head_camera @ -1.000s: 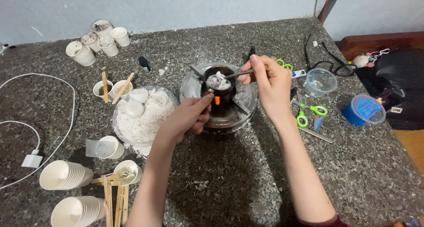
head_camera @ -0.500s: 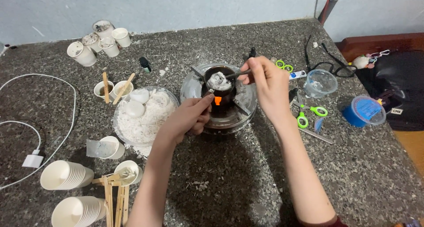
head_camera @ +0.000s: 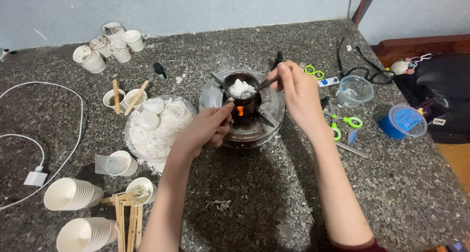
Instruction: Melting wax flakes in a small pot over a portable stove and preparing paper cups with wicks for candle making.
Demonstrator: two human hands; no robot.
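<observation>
**Stirring wax over a flame**

The right hand (head_camera: 298,93) grips a spoon (head_camera: 259,85) in the white wax of the pot (head_camera: 241,93), at the middle of the counter (head_camera: 254,193). The left hand (head_camera: 205,129) is closed on the pot's handle. A bowl (head_camera: 159,127) of flakes stands just left.

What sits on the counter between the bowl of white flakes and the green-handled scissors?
In the head view, the round metal stand with the small dark pot over a flame lies between the bowl and scissors; both hands work there.

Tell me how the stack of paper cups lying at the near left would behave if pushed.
The stack of paper cups lies on its side, so it would probably roll in a curve. It looks light and likely slides easily. The nested cups may separate.
</observation>
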